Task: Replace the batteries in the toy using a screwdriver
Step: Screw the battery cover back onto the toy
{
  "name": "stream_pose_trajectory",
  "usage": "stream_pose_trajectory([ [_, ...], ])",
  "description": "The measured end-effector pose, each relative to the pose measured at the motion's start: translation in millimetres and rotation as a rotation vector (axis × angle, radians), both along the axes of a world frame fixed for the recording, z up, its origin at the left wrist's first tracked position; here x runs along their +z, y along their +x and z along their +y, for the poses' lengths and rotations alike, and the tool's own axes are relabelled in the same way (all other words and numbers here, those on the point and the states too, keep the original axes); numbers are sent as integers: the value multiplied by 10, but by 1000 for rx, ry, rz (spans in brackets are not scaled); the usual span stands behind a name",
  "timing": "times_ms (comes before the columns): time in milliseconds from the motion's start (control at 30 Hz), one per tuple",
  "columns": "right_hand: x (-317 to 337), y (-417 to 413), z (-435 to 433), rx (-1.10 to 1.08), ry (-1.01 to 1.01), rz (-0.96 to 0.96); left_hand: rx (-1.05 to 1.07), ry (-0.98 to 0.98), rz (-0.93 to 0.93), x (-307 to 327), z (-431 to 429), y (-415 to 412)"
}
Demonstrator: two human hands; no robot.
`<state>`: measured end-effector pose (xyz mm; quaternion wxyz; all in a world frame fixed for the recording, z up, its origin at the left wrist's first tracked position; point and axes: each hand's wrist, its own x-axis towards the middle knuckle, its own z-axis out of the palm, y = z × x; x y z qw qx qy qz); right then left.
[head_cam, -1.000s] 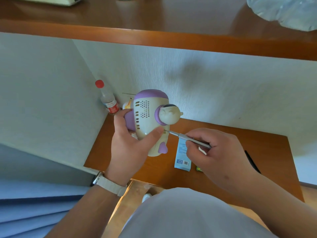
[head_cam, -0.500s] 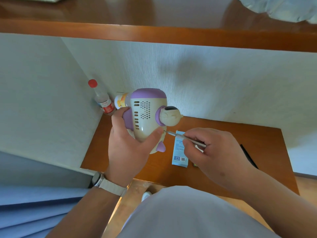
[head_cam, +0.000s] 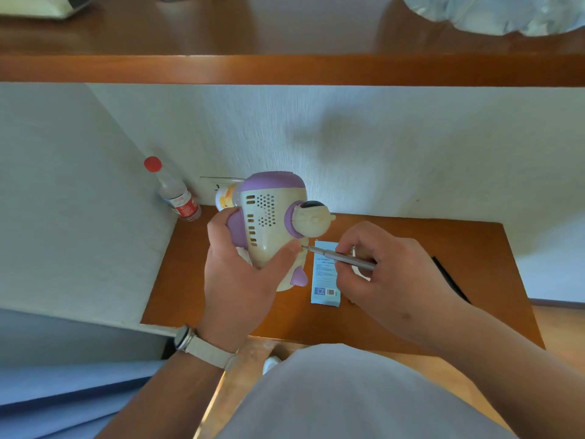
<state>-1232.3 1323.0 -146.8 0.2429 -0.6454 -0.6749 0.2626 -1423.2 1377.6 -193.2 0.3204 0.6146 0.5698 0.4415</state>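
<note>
A cream and purple toy [head_cam: 269, 217] is lifted above the small wooden table [head_cam: 395, 318], its perforated back facing me. My left hand [head_cam: 240, 280] grips its body from below, thumb on the right side. My right hand [head_cam: 386, 274] pinches a slim silver screwdriver [head_cam: 342, 257]. The screwdriver's tip touches the toy's side right beside my left thumb. A light blue battery pack [head_cam: 326, 293] lies flat on the table under the tool.
A clear bottle with a red cap [head_cam: 175, 193] stands in the back left corner. A yellow-labelled container [head_cam: 226, 196] sits behind the toy. A thin black object [head_cam: 451, 278] lies at the right of the table. A wooden shelf [head_cam: 285, 69] runs overhead.
The screwdriver tip stays at the toy's side while both hands hold nearly the same pose. The camera view shifted slightly.
</note>
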Motion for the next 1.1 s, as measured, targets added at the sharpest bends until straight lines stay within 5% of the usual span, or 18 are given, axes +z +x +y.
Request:
stream_pose_trajectory([
  [1100,108,199,46,-39,49,-73,-105,15,-77,83,109,273],
])
